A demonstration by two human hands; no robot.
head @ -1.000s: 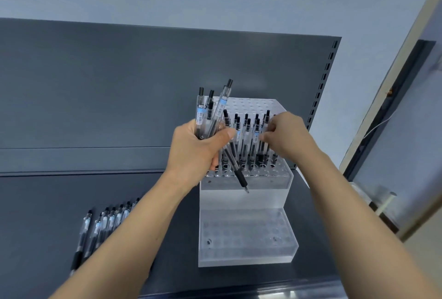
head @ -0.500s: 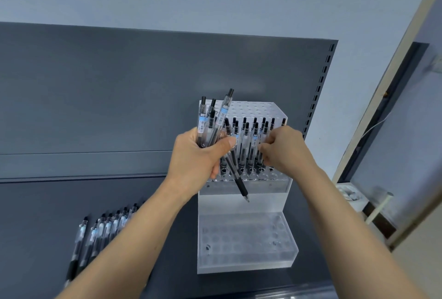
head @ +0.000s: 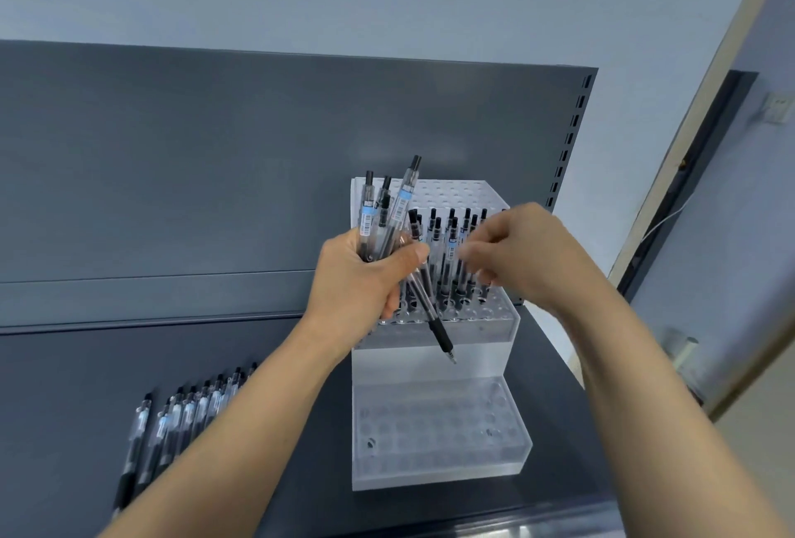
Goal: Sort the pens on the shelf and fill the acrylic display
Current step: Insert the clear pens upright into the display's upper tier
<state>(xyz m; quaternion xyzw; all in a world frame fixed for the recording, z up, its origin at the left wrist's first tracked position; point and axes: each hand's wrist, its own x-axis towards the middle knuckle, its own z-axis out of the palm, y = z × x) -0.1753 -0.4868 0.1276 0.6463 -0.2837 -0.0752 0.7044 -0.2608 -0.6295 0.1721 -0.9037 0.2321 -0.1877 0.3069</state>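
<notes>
A clear stepped acrylic display [head: 434, 367] stands on the dark shelf [head: 64, 387]. Several clear pens with black tips [head: 436, 253] stand in holes of its middle tier; the lower tier and the top tier hold none. My left hand [head: 357, 279] grips a bundle of pens [head: 389, 215] in front of the display's left side, and one of them slants down with its tip over the middle tier's front wall. My right hand [head: 525, 253] hovers by the standing pens, fingers blurred and loosely curled, with no pen visible in it.
A row of several more pens [head: 185, 417] lies on the shelf at the lower left, partly hidden by my left forearm. The shelf's grey back panel [head: 215, 172] rises right behind the display. A doorway [head: 697, 193] lies to the right, beyond the shelf's end.
My right hand has left the pen it was setting among the standing ones and has lifted a little toward the left. The left hand still holds its bundle.
</notes>
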